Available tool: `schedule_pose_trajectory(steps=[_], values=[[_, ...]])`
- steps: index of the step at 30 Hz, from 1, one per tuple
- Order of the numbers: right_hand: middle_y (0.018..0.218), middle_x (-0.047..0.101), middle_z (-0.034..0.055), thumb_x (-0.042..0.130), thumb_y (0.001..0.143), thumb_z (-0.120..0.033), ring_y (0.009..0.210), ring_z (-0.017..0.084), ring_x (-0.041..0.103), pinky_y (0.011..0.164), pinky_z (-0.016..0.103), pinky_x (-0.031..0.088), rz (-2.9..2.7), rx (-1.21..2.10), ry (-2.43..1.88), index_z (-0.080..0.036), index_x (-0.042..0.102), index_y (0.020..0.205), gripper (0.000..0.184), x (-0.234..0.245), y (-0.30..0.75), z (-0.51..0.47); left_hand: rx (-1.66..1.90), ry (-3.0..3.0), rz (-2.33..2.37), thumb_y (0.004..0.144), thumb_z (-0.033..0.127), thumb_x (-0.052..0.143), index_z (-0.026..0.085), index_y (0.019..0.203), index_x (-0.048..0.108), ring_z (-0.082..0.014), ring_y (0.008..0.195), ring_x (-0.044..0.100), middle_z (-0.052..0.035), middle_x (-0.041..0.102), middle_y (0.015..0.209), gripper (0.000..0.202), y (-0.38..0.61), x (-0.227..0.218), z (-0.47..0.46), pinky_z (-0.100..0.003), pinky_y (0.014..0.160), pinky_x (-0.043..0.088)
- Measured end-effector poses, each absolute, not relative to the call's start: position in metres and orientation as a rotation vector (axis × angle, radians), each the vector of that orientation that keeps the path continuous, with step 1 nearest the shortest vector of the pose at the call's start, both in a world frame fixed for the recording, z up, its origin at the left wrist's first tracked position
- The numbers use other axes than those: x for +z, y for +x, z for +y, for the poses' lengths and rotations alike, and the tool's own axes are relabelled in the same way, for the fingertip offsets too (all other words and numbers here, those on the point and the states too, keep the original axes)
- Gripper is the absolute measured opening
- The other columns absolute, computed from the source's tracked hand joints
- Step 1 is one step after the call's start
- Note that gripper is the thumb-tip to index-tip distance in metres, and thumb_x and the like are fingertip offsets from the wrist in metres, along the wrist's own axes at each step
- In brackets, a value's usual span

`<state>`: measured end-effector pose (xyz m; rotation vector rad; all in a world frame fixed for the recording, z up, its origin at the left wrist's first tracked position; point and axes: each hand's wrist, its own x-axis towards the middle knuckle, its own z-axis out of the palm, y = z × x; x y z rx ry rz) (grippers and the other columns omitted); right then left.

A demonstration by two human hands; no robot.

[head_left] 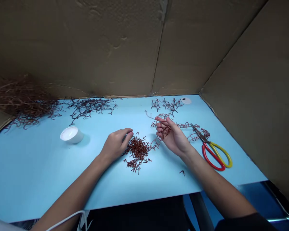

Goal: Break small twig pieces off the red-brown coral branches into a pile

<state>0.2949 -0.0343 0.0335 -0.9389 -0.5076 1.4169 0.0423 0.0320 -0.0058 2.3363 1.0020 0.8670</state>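
Head view, looking down on a pale blue board (38, 173) walled by brown corrugated cardboard (74, 48). Right hand (173, 136) raised just above the board, fingers curled inward and apparently gripping a tangle of dark red branched twigs (164, 126), with one paler thin stem (149, 115) poking out past the fingertips. Left hand (117, 145) low on the board, fingers bent and closed toward the thumb, fingertips just beside a heap of short twig pieces (137, 150); anything inside that curl, impossible to tell. Step in hand, by the look of it: breaking down the branched material, with short bits gathered between the hands. Next move likely calling for a light pinch at a single fork, not a full-handed pull, since these thin, stiff, brittle-looking branches hook into one another. Red-and-yellow-handled scissors (216, 157) lying to the right, steel blades reaching over a looser red twig spray (198, 132). Farther off, a white round tub (71, 134) tipped on its side, a dark twig spray (89, 107) near the far edge, and a rough mound of dried branches (24, 102) at the far left.
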Motion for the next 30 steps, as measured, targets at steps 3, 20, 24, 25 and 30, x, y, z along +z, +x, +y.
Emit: schedule_pose_trajectory(steps=[3,20,24,25,30], values=[[0.088,0.068,0.0008,0.088,0.079,-0.054,0.078,0.012,0.06,0.069,0.023,0.052,-0.425,1.509,-0.888,-0.016,0.077,0.108,0.05,0.036,0.289,-0.035,1.17,2.181,0.957,0.104,0.033,0.063,0.02,0.107,0.076,-0.0224,0.088,0.077,-0.0079,0.081,0.098,0.018,0.05,0.005,0.022,-0.039,0.083,0.061],[0.101,0.074,0.0102,0.056,0.099,-0.074,0.093,0.022,0.065,0.082,0.038,0.054,-1.256,1.561,-1.082,-0.021,0.078,0.1,0.057,0.052,0.253,-0.017,1.359,1.715,0.879,0.096,0.048,0.07,0.02,0.119,0.064,-0.0214,0.092,0.068,-0.0106,0.07,0.111,0.037,0.031,0.077,0.026,-0.032,0.07,0.056],[0.093,0.067,0.005,0.041,0.106,-0.074,0.091,0.021,0.061,0.084,0.037,0.051,-1.585,1.195,-1.203,-0.024,0.066,0.094,0.057,0.065,0.24,-0.019,0.722,1.733,0.89,0.087,0.032,0.077,0.02,0.125,0.066,-0.0261,0.102,0.071,-0.013,0.072,0.121,0.041,0.044,0.078,0.016,-0.034,0.073,0.059],[0.091,0.064,0.0033,0.038,0.108,-0.072,0.088,0.02,0.06,0.081,0.036,0.05,-1.626,1.127,-1.226,-0.024,0.063,0.096,0.054,0.067,0.237,-0.019,0.717,1.688,0.868,0.084,0.026,0.077,0.02,0.124,0.066,-0.0262,0.103,0.071,-0.013,0.071,0.123,0.042,0.049,0.074,0.015,-0.033,0.073,0.06],[0.102,0.064,0.0046,0.039,0.112,-0.057,0.092,0.021,0.062,0.084,0.037,0.051,-1.678,0.942,-1.253,-0.025,0.054,0.115,0.035,0.074,0.223,-0.011,0.682,1.293,0.676,0.082,0.022,0.075,0.015,0.112,0.064,-0.0179,0.079,0.07,-0.01,0.07,0.106,0.033,0.064,0.055,0.016,-0.029,0.064,0.062]])
